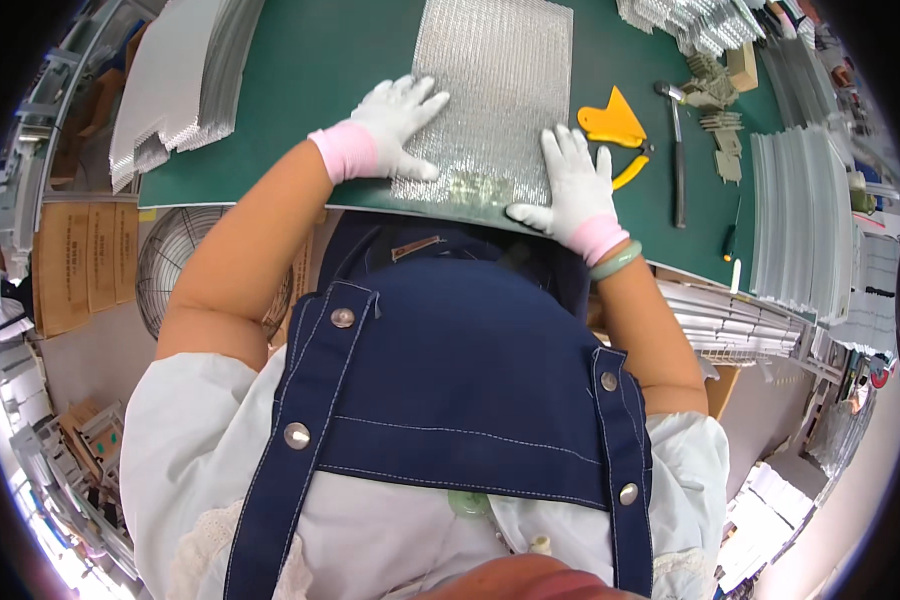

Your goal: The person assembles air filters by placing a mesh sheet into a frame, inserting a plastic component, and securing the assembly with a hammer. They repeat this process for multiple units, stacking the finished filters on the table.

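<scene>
A silver, finely ridged rectangular panel (490, 90) lies flat on the green tabletop, reaching to the front edge. A clear, shiny patch shows at its near end. My left hand (395, 125), in a white glove with a pink cuff, rests at the panel's left edge with fingers spread. At its right edge, near the front, lies my right hand (573, 190), gloved the same way, fingers stretched out and thumb pointing inward. Neither hand is closed round anything. Just right of the right hand are a yellow flat triangular tool (613, 120) and a yellow-handled hand tool (630, 172).
A hammer (676, 160) lies farther right, near grey-green plastic pieces (727, 150) and a screwdriver (731, 235). Stacked pale panels stand at the left (185, 80) and right (795, 215) of the table (300, 60). A fan (175, 265) and cardboard boxes (80, 265) are below left.
</scene>
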### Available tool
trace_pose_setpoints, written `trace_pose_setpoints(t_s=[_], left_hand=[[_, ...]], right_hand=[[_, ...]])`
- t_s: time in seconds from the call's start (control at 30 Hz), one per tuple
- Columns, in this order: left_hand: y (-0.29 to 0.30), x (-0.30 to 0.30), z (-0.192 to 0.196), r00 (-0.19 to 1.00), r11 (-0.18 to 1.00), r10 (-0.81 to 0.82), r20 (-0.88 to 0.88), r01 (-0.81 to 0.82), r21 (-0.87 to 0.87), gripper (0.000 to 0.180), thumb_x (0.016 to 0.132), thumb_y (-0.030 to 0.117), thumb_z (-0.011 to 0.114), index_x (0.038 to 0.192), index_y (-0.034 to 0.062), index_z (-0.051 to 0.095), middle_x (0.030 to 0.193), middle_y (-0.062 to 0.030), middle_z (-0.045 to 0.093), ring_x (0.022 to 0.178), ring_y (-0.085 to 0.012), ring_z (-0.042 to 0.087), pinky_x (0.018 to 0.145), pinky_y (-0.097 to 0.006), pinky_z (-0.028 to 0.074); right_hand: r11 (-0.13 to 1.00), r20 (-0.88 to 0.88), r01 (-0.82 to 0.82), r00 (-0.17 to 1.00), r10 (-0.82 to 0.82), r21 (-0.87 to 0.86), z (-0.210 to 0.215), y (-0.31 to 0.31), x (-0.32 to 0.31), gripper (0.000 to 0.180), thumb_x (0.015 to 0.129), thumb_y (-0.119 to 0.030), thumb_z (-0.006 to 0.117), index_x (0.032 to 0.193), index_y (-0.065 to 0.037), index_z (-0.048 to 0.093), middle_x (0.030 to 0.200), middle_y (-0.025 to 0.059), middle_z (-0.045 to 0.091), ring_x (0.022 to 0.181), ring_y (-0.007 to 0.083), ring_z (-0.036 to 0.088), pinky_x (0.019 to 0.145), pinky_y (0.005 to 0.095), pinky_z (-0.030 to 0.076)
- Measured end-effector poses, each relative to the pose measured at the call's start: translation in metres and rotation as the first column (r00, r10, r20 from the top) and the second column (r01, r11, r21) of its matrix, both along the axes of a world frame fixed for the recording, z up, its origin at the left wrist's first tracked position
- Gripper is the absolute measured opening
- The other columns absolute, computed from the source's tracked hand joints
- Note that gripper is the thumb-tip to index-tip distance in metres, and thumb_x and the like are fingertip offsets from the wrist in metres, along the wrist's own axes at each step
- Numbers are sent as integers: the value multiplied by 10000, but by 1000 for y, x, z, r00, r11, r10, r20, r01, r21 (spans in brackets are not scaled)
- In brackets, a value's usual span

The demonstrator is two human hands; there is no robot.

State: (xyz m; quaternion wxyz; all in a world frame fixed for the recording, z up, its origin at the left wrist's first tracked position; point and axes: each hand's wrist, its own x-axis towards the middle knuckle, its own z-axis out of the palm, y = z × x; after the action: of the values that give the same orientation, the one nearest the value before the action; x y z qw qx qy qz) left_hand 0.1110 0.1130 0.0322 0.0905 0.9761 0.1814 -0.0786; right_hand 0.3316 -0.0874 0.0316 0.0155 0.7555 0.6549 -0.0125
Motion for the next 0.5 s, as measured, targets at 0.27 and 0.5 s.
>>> trace_pose_setpoints(t_s=[0.27, 0.5], left_hand=[[-1, 0, -8, 999, 1000, 14, 53, -12, -29, 1050, 716, 466, 759, 1537, 42, 260, 1576, -284, 213, 1473, -449, 165, 1213, -471, 146], [-4, 2, 7, 999, 999, 46, -29, -46, -25, 1062, 709, 511, 750, 1528, 32, 273, 1567, -281, 231, 1474, -438, 174, 1210, -470, 160]], right_hand=[[1000, -21, 5, 1000, -5, 17, 3, -5, -2, 1137, 671, -729, 697, 1503, -44, 334, 1565, 161, 332, 1478, 305, 259, 1177, 570, 157], [882, -474, 209, 880, 19, 422, 20, -8, 65, 699, 832, -528, 654, 1321, -36, 571, 1322, 211, 582, 1261, 340, 538, 1082, 428, 397]])
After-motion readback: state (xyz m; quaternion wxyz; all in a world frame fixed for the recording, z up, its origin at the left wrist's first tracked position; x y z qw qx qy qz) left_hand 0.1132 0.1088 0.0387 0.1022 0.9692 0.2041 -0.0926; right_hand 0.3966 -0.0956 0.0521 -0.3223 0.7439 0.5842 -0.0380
